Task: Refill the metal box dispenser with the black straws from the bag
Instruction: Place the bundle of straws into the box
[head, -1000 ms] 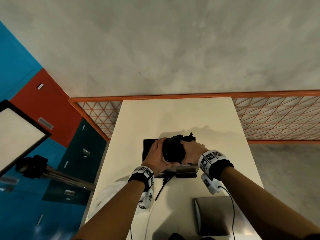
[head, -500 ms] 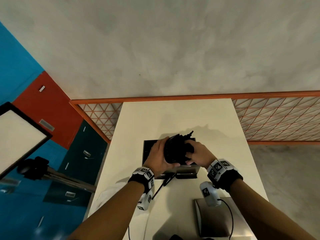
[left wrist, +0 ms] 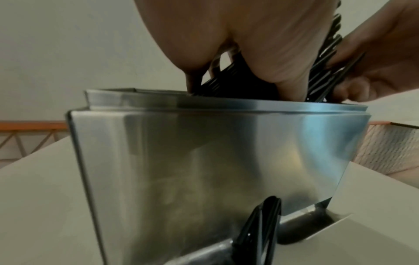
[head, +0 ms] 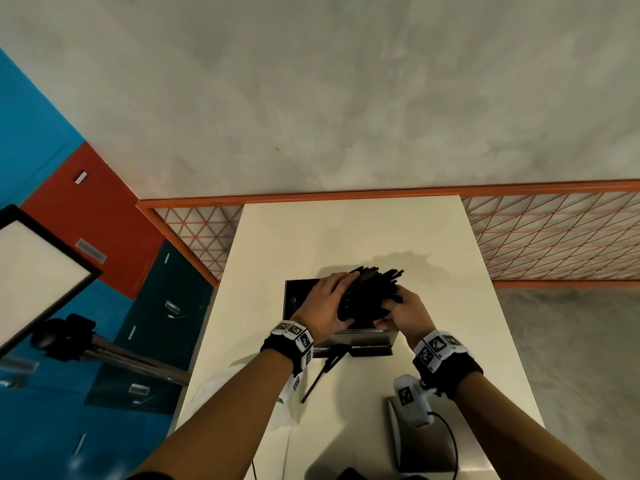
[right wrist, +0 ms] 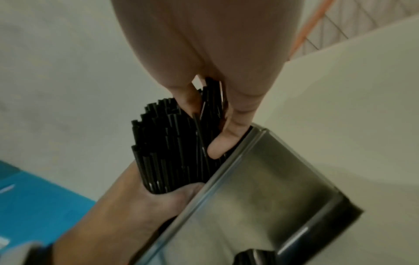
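The open metal box dispenser [head: 367, 337] [left wrist: 204, 152] [right wrist: 260, 197] stands mid-table. A thick bundle of black straws [head: 367, 292] [right wrist: 172, 148] [left wrist: 322, 75] lies tilted across its open top, far ends sticking up to the right past the rim. My left hand [head: 329, 303] [left wrist: 249, 53] wraps the bundle from the left. My right hand [head: 401, 311] [right wrist: 217, 107] grips the bundle's right side, fingers curled among the straws. A few loose black straws [head: 323, 370] [left wrist: 260, 233] lean out of the dispenser's front slot onto the table.
The flat metal lid [head: 426, 434] lies on the table near my right wrist. A crumpled clear plastic bag [head: 242, 393] sits at the table's left edge. An orange mesh railing [head: 554, 233] borders the cream table [head: 346, 230]. A light panel on a stand [head: 34, 275] is at left.
The straw bundle has tipped from a compact clump to a slant across the box, ends fanning up right. My right hand has drawn back toward me along the bundle.
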